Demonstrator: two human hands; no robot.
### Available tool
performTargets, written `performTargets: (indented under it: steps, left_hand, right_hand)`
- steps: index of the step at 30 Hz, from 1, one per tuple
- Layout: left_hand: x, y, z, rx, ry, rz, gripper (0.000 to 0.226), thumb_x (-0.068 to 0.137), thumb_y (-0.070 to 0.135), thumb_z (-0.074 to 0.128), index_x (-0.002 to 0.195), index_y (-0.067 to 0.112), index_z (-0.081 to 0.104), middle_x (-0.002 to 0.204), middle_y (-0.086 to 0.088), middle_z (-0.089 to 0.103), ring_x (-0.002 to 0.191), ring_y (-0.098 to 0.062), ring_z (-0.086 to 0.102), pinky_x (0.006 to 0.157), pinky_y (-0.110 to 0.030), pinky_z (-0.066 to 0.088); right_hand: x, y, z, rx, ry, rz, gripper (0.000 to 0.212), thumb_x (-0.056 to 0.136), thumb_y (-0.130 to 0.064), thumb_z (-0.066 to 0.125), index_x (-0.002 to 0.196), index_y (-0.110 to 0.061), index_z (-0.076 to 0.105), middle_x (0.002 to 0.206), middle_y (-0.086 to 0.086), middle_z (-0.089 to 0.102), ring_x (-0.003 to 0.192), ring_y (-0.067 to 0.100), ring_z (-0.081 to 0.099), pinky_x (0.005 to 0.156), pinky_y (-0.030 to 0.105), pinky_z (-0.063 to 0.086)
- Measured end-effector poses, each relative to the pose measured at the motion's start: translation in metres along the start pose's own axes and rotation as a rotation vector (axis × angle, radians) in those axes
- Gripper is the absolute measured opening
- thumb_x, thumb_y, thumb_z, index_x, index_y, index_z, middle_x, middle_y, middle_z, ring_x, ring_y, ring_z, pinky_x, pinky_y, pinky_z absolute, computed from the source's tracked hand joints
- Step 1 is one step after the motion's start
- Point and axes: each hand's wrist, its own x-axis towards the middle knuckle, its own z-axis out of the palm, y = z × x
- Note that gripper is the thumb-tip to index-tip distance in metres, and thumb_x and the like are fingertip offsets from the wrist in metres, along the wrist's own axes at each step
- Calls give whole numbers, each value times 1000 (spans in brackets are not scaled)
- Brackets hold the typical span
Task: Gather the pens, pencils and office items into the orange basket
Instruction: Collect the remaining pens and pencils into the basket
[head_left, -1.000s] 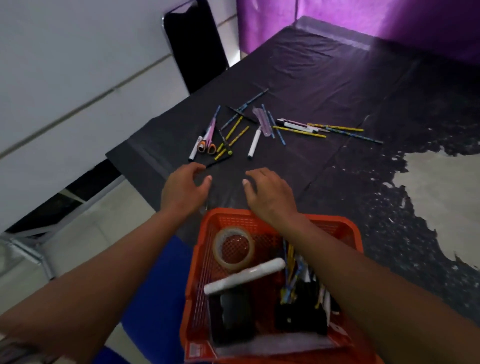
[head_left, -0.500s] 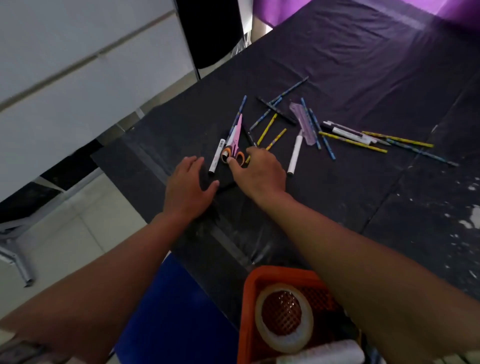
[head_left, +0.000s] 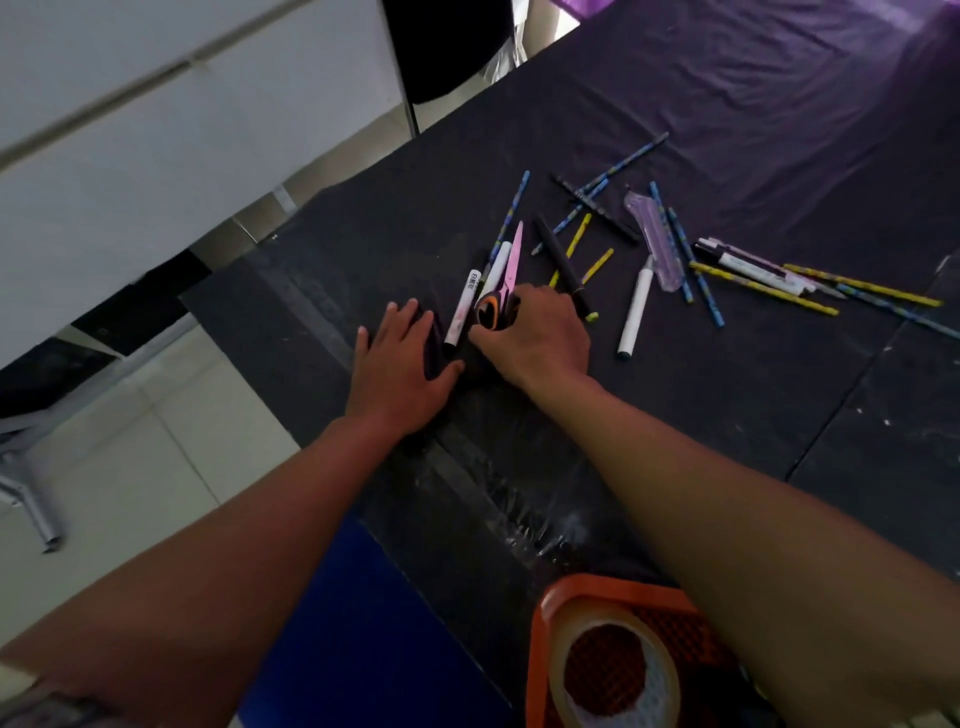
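Scissors with orange handles and a pink blade cover lie among scattered stationery on the black table. My right hand curls over the handles, thumb below and fingers on top. My left hand lies flat on the table just left of a white marker, fingers apart and holding nothing. Further right lie a black pen, a white pen, a clear purple case and several blue and yellow pencils. The orange basket shows at the bottom edge, partly hidden by my right forearm.
A roll of clear tape lies in the basket. The table's left edge drops to a tiled floor. A blue seat is below the near edge, and a black chair stands at the far corner.
Both hands reached forward from the basket to the pile. My right hand closed over the scissors' handles. The basket slid to the bottom of the view.
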Motion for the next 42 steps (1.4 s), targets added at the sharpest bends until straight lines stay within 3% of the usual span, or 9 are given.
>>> performTargets:
  steps: [3,6,10,14,18,25,31,37,42]
  left_hand:
    - [-2,12,-10,-79,32,-45,62,94,42,60,147,13,44,156,-7,37,149,-25,24,120,-52,14]
    - [-4,35,-21,-248,175,-57,39,96,36,58,125,9,63,127,-10,62,120,-26,56,103,-38,42]
    - [-19,91,-38,-476,217,-171,30,95,39,61,110,15,72,103,-4,74,93,-17,65,82,-23,43]
    - [-37,130,-37,-848,101,-307,43,78,57,69,98,19,74,79,-1,75,78,-22,74,77,-45,61]
    - [-75,176,-31,-981,-7,-305,23,92,24,68,106,6,69,84,-12,72,57,-15,66,53,-29,57]
    - [-148,244,-20,-1086,-88,-311,13,98,13,61,85,9,62,80,-12,72,60,-19,71,50,-26,54]
    - [-208,291,8,-1029,-171,-304,14,98,13,60,84,9,61,82,-16,72,66,-24,71,46,-24,52]
    - [-251,311,55,-868,-306,-307,15,95,17,64,82,10,63,97,-24,72,80,-32,71,55,-30,57]
    - [-280,320,78,-728,-335,-283,16,94,17,66,79,10,65,78,-12,71,67,-27,72,64,-43,63]
  right_hand:
    - [-14,10,-10,110,10,-55,37,63,-56,66,77,-23,62,85,-2,61,90,24,56,64,29,37]
    - [-37,20,-26,189,25,-158,32,61,-53,67,65,-26,50,75,-6,55,79,21,51,62,28,30]
    - [-85,47,-59,199,52,-304,40,62,-47,73,92,-22,67,89,-3,61,83,21,53,72,32,42]
    - [-130,79,-85,196,47,-367,59,61,-46,75,112,-17,66,100,0,64,90,23,56,79,35,48]
    - [-172,112,-112,169,82,-408,66,64,-46,73,120,-11,66,107,3,65,95,24,56,83,40,50]
    - [-247,170,-160,134,160,-377,70,75,-61,68,131,-21,60,118,-4,63,109,21,57,87,40,47]
    - [-306,244,-179,15,319,-128,46,97,-37,45,135,-15,58,139,4,56,128,22,51,101,44,44]
    - [-344,281,-172,127,85,99,54,106,-35,30,156,-14,23,162,4,23,146,21,27,114,38,30]
    - [-351,283,-169,205,49,133,56,106,-37,29,156,-13,18,162,5,22,146,23,28,114,39,30]
